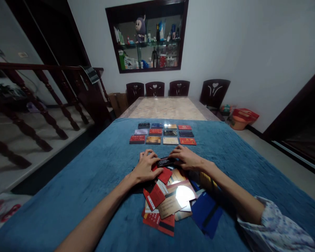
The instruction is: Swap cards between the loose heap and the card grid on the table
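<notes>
My left hand [147,166] curls round the left end of a black card stack [165,161] with pale print. The fingers of my right hand [187,158] are bent over its right end, so the cards lie gripped between both hands. Just below spreads a loose heap: a red card [154,196], a gold card [170,203] with a bright glare on it, and several dark blue cards [207,213]. More cards lie partly hidden beneath my hands and right forearm.
Beyond my hands, neat card stacks stand in three rows, among them a red stack [137,139] and a cream stack [170,140]. A blue cloth [94,178] covers the near table. Dark chairs [154,89] stand at the far end; a railing [42,105] runs along the left.
</notes>
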`<action>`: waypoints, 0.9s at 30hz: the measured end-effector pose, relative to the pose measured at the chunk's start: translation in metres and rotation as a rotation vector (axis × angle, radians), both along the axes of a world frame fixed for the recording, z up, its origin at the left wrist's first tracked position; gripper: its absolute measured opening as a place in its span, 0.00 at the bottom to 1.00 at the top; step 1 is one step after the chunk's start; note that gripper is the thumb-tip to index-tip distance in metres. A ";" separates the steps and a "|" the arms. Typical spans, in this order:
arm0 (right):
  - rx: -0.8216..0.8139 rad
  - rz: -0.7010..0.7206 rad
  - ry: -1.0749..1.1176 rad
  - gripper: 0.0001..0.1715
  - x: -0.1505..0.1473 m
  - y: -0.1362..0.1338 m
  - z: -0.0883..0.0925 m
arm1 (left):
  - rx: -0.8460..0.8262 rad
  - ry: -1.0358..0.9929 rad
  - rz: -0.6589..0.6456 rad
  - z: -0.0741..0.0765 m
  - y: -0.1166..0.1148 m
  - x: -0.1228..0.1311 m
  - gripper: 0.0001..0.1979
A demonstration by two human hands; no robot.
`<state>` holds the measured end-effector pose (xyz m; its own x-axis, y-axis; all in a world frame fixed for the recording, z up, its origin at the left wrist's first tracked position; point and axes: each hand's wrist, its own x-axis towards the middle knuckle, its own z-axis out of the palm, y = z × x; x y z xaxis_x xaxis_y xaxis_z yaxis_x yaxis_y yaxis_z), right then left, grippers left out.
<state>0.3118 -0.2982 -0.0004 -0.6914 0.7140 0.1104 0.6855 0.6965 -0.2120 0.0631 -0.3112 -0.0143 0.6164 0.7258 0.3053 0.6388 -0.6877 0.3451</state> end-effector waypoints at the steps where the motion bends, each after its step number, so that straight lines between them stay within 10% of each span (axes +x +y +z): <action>1: 0.003 0.002 0.006 0.21 0.000 0.000 0.000 | 0.001 -0.008 0.007 0.000 0.001 0.000 0.15; 27: 0.131 -0.229 0.187 0.14 -0.008 0.012 -0.023 | 0.085 -0.135 0.062 -0.010 0.026 -0.005 0.15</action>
<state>0.3042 -0.2862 -0.0232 -0.4732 0.8202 0.3215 0.7856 0.5580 -0.2674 0.0582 -0.2852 -0.0244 0.5203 0.7295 0.4440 0.6331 -0.6784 0.3728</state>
